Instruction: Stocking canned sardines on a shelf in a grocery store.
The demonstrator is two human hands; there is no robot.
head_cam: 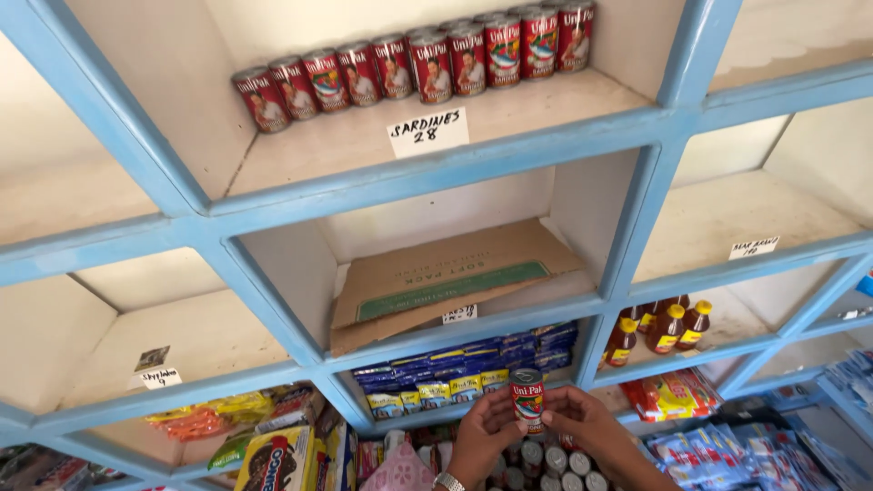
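Note:
Both my hands hold one small red tin can (526,397) upright near the bottom of the view. My left hand (482,434), with a watch at the wrist, grips its left side. My right hand (596,427) grips its right side. The can is raised in front of a blue-framed shelf unit (436,168). A row of several matching red cans (418,62) stands at the back of the upper middle compartment. Below my hands sit more cans (555,462), seen from their grey lids.
A flattened cardboard sheet (446,277) lies in the middle compartment. Blue and yellow packets (464,368) fill the one beneath. Dark sauce bottles with yellow caps (668,327) stand to the right. Snack packs (273,450) sit at lower left, sachets (727,450) at lower right. White paper labels hang on shelf edges.

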